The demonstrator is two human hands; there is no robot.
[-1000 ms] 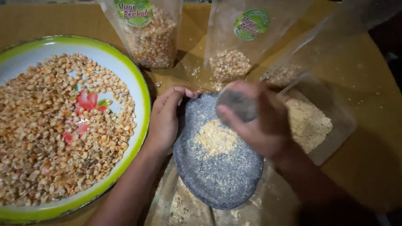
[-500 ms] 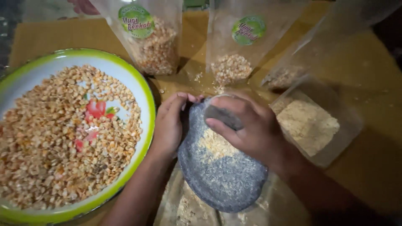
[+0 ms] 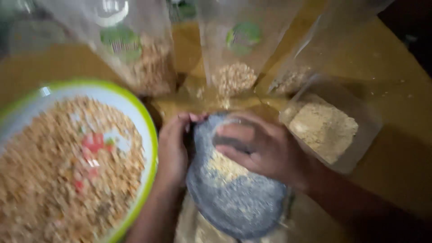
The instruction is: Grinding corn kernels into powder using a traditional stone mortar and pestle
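The right hand (image 3: 265,153) grips a small stone (image 3: 231,141), pressing crumbs on the grey stone plate (image 3: 234,198) at the desk's near edge; the left hand (image 3: 173,150) clutches its rim – probably steadying it.

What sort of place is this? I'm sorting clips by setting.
Probably a home kitchen or small food-preparation table: a grey grinding stone with crushed grain under both hands, a green-rimmed plate heaped with grain, and clear bags of it standing behind.

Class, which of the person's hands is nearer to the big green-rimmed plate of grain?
Left. The left hand grips the grinding stone's edge beside the plate; the right hand is farther, over the stone.
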